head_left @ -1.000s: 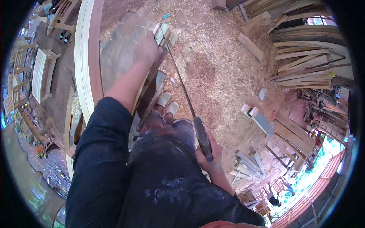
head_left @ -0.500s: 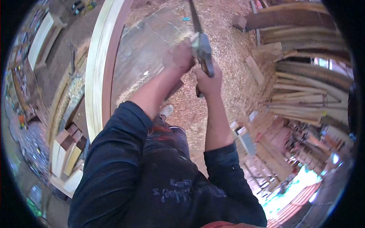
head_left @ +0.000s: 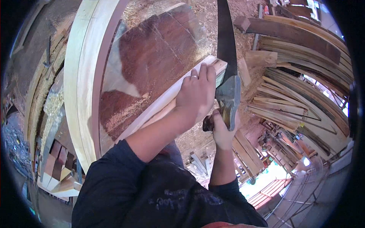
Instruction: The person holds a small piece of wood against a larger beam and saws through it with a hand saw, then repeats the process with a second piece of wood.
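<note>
- Left hand (head_left: 197, 95): grip closed around the far end of a long pale wooden batten (head_left: 163, 102). The fingers wrap over its top and the fingertips (head_left: 203, 71) sit just short of the end face. There is a ring on one finger.
- Long pale wooden batten: runs on a slant from lower left, near the person's body, up to the right. It crosses in front of a reddish-brown flat wooden panel (head_left: 159, 53). Its near part is hidden behind the forearm, and what it rests on can't be seen.
- Right hand (head_left: 222, 131): grip pressed shut on the handle of a dark-bladed handsaw (head_left: 225, 34), just below and right of the left hand. The two hands are almost touching.
- Dark-bladed handsaw: worn grey handle (head_left: 229, 99) low, blade pointing up and away out of the top of the frame. The blade meets the batten's end just beside the left fingertips. Cut depth cannot be told.
- Big curved pale wooden arch frame (head_left: 81, 87): stands to the left, bending around the reddish-brown panel.
- Sawdust-covered floor (head_left: 207, 17): shows beyond the panel, at the top.
- Stack of thin curved wooden slats (head_left: 296, 87): lies to the right of the saw, well apart from the hands.
- Dark blue sleeves and clothing fill the bottom of the view, with both sleeves pushed up the arms.
</note>
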### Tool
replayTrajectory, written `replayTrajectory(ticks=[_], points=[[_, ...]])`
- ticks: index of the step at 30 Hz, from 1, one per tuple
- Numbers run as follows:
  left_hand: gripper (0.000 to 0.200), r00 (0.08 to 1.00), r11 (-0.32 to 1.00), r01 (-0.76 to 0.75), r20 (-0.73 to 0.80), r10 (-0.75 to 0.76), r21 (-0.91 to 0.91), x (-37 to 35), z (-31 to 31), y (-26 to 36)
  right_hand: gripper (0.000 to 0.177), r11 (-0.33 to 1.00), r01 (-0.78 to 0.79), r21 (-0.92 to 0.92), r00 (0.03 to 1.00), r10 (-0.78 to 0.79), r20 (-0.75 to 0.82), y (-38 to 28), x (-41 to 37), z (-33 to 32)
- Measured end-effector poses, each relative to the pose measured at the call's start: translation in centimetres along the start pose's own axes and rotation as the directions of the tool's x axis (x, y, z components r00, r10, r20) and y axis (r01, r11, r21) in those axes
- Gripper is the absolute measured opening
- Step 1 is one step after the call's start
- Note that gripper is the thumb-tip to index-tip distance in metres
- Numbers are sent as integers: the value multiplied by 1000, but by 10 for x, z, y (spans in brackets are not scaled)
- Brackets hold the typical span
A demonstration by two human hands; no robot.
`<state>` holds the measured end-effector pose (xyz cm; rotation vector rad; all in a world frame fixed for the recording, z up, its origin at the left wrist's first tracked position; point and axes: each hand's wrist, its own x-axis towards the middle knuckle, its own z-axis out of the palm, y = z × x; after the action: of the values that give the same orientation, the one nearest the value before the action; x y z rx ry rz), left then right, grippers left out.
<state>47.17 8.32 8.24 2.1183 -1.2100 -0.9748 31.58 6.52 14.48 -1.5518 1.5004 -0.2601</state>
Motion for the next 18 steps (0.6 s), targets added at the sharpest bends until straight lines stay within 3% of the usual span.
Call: replayTrajectory(ticks=[4, 8, 14, 17, 18], points=[[54, 999, 999, -27, -24, 27, 19, -2, 4, -2, 41, 998, -59, 5, 998, 59, -26, -6, -2, 3], [58, 996, 1000, -16, 91, 16, 2, -1, -3, -1, 42, 989, -60, -133, 998, 58, -17, 6, -2, -4], [68, 992, 999, -34, 124, 37, -21, -2, -5, -4, 37, 992, -84, -98, 996, 88, 34, 4, -6, -3], [80, 990, 997, -43, 128, 51, -68, -3, -5, -6, 43, 962, -259, 90, 960, 267, -80, 37, -23, 9], [83, 991, 996, -44, 125, 53, -76, -3, -5, -6, 46, 990, -143, 0, 989, 143, -43, 48, -22, 6]])
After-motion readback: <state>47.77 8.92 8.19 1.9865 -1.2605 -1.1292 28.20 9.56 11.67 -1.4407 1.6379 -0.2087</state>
